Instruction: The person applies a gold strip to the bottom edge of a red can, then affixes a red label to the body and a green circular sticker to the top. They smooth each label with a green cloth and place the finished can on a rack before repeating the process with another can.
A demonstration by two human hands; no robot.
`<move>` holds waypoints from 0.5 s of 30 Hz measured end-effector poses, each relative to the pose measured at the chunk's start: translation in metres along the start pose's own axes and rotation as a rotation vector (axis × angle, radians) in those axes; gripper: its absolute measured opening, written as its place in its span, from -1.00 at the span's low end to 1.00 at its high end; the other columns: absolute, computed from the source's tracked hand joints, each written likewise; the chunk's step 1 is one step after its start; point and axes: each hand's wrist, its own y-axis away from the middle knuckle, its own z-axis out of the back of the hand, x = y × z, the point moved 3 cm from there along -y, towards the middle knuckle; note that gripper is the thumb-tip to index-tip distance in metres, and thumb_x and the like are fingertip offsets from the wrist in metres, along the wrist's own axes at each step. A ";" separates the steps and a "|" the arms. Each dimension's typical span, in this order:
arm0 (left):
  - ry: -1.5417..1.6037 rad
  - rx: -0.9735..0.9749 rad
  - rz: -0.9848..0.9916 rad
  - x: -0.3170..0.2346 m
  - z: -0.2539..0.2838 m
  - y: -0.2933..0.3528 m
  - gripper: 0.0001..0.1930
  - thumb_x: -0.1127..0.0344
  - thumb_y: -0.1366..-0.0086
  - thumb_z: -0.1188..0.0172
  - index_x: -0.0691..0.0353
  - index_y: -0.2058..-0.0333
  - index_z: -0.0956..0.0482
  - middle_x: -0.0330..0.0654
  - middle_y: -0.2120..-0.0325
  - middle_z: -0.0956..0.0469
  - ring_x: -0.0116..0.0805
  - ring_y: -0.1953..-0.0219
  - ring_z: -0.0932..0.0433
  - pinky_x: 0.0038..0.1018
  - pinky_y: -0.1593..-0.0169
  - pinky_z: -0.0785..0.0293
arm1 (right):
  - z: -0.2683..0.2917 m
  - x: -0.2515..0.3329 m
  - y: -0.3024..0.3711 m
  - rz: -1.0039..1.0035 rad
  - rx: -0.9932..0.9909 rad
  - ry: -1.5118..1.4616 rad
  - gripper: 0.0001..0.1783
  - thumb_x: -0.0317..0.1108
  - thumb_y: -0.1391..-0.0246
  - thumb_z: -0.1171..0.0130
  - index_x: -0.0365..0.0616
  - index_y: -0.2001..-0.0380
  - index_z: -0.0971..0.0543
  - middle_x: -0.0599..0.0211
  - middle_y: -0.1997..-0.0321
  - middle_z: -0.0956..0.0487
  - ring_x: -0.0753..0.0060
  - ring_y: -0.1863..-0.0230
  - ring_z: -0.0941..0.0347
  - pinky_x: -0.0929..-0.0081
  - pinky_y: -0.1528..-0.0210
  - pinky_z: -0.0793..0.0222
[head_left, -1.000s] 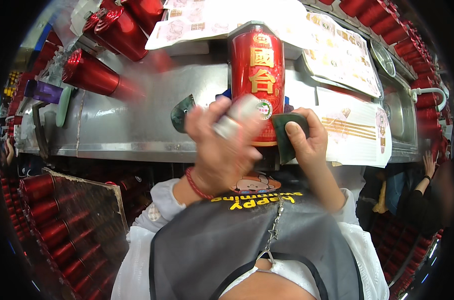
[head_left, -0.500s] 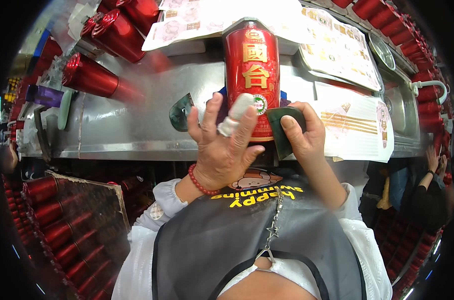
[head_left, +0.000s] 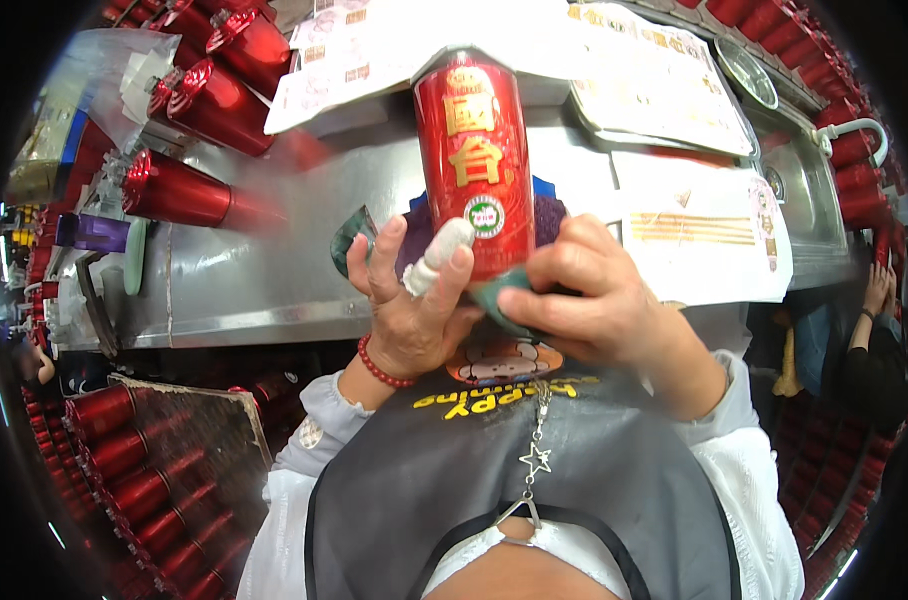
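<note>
Before you, the glossy red bottle with gold characters and a round green-and-white sticker rests over purple cloth. Your left hand spreads wide beside it; your right hand pinches a green scraper at its lower end.

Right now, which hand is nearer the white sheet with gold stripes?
Right. The right hand, gripping a flat green piece, is just left of the sheet; the left hand, open, is farther left, by the red bottle's lower end.
</note>
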 end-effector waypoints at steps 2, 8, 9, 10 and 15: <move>-0.007 0.017 -0.066 0.001 0.003 -0.004 -0.41 -0.23 -0.48 0.06 0.03 -0.24 -0.53 -0.11 -0.25 -0.45 0.04 -0.44 -0.09 0.10 -0.44 0.28 | 0.005 -0.009 0.004 -0.127 0.052 -0.264 -0.70 -0.27 0.07 -0.49 -0.13 0.27 -0.68 0.38 0.34 -0.54 0.23 0.30 -0.46 0.31 0.16 -0.33; 0.108 0.028 -0.021 0.011 0.004 -0.029 -0.23 -0.41 -0.46 0.29 0.07 -0.18 -0.61 -0.13 -0.14 -0.57 -0.04 -0.39 -0.20 0.02 -0.47 0.30 | -0.023 -0.050 0.010 -0.846 -0.409 -0.742 -0.79 -0.30 -0.29 -0.28 -0.21 0.15 -0.60 0.44 0.31 -0.65 0.70 0.30 -0.51 0.65 0.27 -0.46; 0.094 0.027 -0.008 0.011 0.003 -0.035 -0.22 -0.42 -0.46 0.30 0.09 -0.18 -0.60 -0.13 -0.12 -0.58 -0.04 -0.39 -0.21 0.01 -0.47 0.30 | -0.031 -0.056 0.010 -0.837 -0.480 -0.789 -0.79 -0.29 -0.31 -0.26 -0.21 0.14 -0.59 0.46 0.30 -0.65 0.73 0.28 -0.50 0.67 0.24 -0.45; 0.080 0.026 0.004 0.012 0.005 -0.045 -0.20 -0.42 -0.46 0.31 0.11 -0.19 -0.60 -0.13 -0.11 -0.60 -0.03 -0.38 -0.21 0.01 -0.47 0.30 | -0.033 -0.059 0.010 -0.846 -0.514 -0.815 -0.79 -0.28 -0.31 -0.26 -0.21 0.15 -0.59 0.46 0.30 -0.65 0.73 0.27 -0.50 0.68 0.23 -0.45; 0.105 0.049 0.043 0.023 0.002 -0.064 -0.19 -0.40 -0.48 0.34 0.14 -0.21 -0.58 -0.18 -0.06 -0.65 -0.06 -0.35 -0.24 -0.03 -0.48 0.32 | -0.039 -0.070 0.016 -0.917 -0.593 -0.844 -0.78 -0.26 -0.33 -0.25 -0.21 0.16 -0.58 0.47 0.31 -0.63 0.75 0.30 -0.47 0.71 0.24 -0.42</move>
